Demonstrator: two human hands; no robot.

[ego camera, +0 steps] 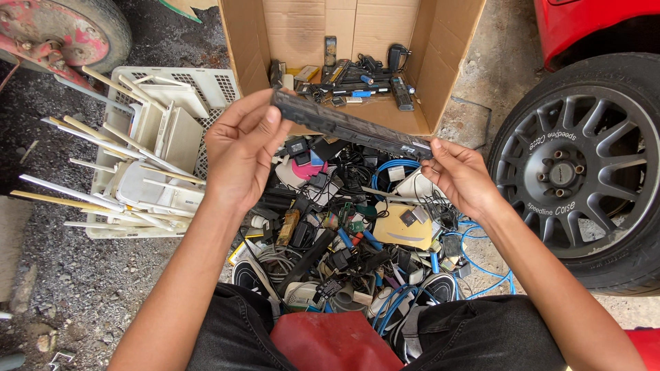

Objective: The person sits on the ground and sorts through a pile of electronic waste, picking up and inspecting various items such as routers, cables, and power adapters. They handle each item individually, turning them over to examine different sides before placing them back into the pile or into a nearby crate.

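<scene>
The left hand (240, 148) and the right hand (462, 177) each grip one end of a long dark flat bar (347, 126), held tilted above a heap of cables and electronic scrap (350, 233), before an open cardboard box (440, 65).

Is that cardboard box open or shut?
Open: the cardboard box has its flaps spread, with remotes and chargers visible inside.
</scene>
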